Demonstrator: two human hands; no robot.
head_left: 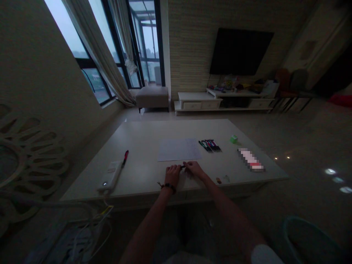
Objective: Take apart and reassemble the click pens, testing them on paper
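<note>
Near the front edge of the white table, both my hands meet at a small dark pen-like thing. The closed fingers of my left hand are on its left end; a dark bracelet circles that wrist. My right hand pinches the other end. Much of it is hidden by the fingers, so its exact kind is unclear. Just beyond the hands lies white paper. Right of the paper, several pens are laid side by side.
A red and black pen lies beside a white power strip on the left. To the right are a green cube, a pixelated flat item and a small brownish object. A teal tub rim shows on the floor.
</note>
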